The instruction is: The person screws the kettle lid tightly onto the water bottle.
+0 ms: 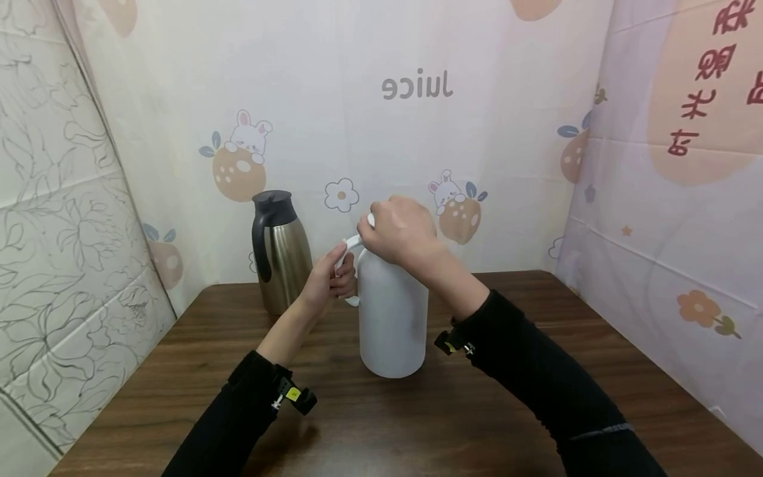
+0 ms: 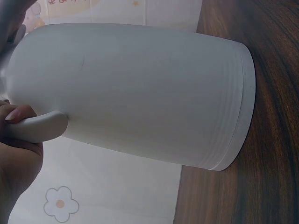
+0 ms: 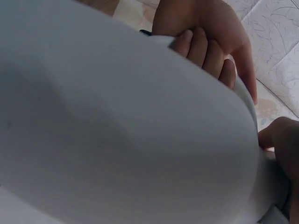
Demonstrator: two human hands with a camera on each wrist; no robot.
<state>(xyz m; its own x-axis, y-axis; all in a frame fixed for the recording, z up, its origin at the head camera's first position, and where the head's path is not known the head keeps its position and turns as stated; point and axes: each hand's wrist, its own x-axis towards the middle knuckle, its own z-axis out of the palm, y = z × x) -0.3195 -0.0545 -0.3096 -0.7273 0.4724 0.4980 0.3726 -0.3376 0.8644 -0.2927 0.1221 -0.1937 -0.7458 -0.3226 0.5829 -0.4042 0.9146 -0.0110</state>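
A white thermos jug stands upright on the brown wooden table, in front of me. My left hand has its fingers curled round the jug's handle, on the left side. Over the top of the jug, my right hand grips the lid, which its fingers mostly hide. In the right wrist view the jug's smooth body fills most of the picture, and the left hand shows behind it.
Behind my left hand stands a second thermos jug, steel-coloured with a black lid and handle. A printed cloth with rabbits and fruit hangs behind the table, and another cloth hangs along the right.
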